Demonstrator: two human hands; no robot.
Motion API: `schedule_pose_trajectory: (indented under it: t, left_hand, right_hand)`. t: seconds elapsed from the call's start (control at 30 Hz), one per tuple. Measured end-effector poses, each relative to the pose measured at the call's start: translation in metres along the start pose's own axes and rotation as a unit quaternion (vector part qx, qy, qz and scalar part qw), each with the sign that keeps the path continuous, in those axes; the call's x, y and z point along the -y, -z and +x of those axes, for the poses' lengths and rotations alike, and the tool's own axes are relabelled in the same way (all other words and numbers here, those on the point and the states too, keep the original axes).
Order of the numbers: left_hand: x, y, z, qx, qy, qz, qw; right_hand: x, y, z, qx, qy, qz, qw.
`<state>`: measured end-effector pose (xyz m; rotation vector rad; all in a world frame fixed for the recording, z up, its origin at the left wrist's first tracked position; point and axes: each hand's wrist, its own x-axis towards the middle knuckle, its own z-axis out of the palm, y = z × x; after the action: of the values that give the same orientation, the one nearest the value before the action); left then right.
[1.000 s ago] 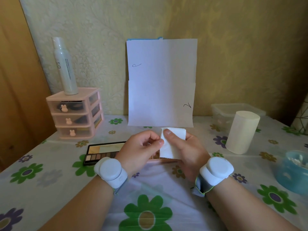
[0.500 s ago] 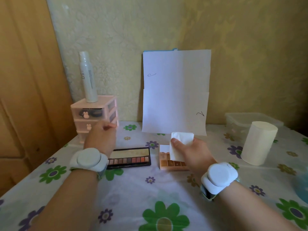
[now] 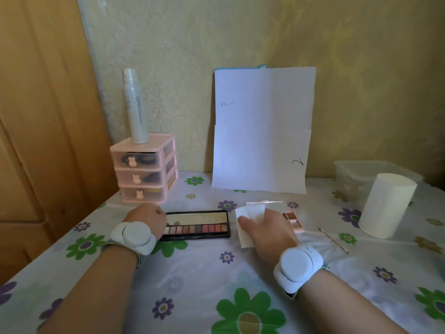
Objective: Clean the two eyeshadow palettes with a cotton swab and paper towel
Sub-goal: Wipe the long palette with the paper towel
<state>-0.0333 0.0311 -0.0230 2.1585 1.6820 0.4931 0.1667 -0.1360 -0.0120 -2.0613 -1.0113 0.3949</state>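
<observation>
A long black eyeshadow palette (image 3: 196,224) lies open on the flowered tablecloth. My left hand (image 3: 147,221) is at its left end, fingers curled; whether it touches the palette is hidden. A small pink palette (image 3: 292,220) lies open to the right, mostly covered by my right hand (image 3: 267,231). That hand pinches a folded white paper towel (image 3: 249,219) held over the pink palette. A cotton swab (image 3: 333,240) lies on the cloth right of the pink palette.
A pink three-drawer organiser (image 3: 144,168) with a white spray bottle (image 3: 134,106) on top stands back left. White paper sheets (image 3: 262,131) lean on the wall. A paper towel roll (image 3: 385,208) and a clear plastic box (image 3: 370,171) stand at the right.
My left hand let go of the towel and moved left to the black palette's end. My right hand lowered the towel onto the pink palette. The view shifted left.
</observation>
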Motion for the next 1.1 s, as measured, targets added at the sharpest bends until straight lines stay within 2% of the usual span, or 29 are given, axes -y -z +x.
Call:
schedule_pose_trajectory:
  t: [0.03, 0.13, 0.17, 0.3, 0.43, 0.5, 0.67, 0.77, 0.83, 0.97, 1.03, 1.1]
  left_hand:
    - [-0.003, -0.002, -0.005, 0.012, -0.014, -0.016, 1.0]
    - [-0.012, -0.009, -0.004, -0.035, 0.002, -0.175, 0.984]
    - [-0.015, -0.01, -0.003, -0.03, -0.007, -0.155, 0.987]
    - [-0.015, -0.018, -0.001, -0.009, -0.004, -0.195, 0.981]
    - [-0.022, -0.018, -0.004, 0.03, 0.027, -0.311, 0.95]
    - [-0.033, -0.014, -0.014, 0.049, 0.051, -0.378, 0.923]
    - [-0.058, -0.012, -0.039, 0.13, 0.101, -0.594, 0.788]
    - [-0.066, -0.012, -0.046, 0.131, 0.098, -0.669, 0.726]
    - [-0.066, -0.015, -0.047, 0.133, 0.101, -0.682, 0.712]
    - [-0.066, -0.015, -0.05, 0.184, 0.117, -0.679, 0.701]
    - [-0.071, -0.011, -0.052, 0.186, 0.12, -0.67, 0.708]
    - [-0.078, -0.008, -0.055, 0.19, 0.108, -0.663, 0.717]
  right_hand:
    - [-0.002, 0.001, 0.001, 0.0, 0.001, 0.001, 1.0]
    - [-0.004, 0.003, 0.003, -0.003, 0.009, 0.009, 1.0]
    - [-0.003, 0.002, 0.002, -0.001, 0.01, 0.007, 1.0]
    - [-0.001, -0.001, 0.003, 0.014, 0.026, -0.002, 1.0]
    - [-0.001, -0.003, 0.003, 0.009, 0.021, 0.029, 0.999]
    - [-0.002, -0.002, 0.003, 0.001, 0.015, 0.058, 0.998]
    - [-0.005, 0.002, 0.001, -0.017, 0.022, 0.12, 0.992]
    - [-0.004, 0.006, 0.002, -0.045, 0.033, 0.155, 0.986]
    - [-0.004, 0.003, 0.003, -0.065, 0.042, 0.164, 0.983]
    - [-0.005, 0.0, 0.002, -0.071, 0.048, 0.18, 0.98]
    - [-0.005, 0.006, 0.004, -0.086, 0.045, 0.159, 0.982]
    - [-0.005, 0.014, 0.007, -0.135, 0.08, 0.115, 0.981]
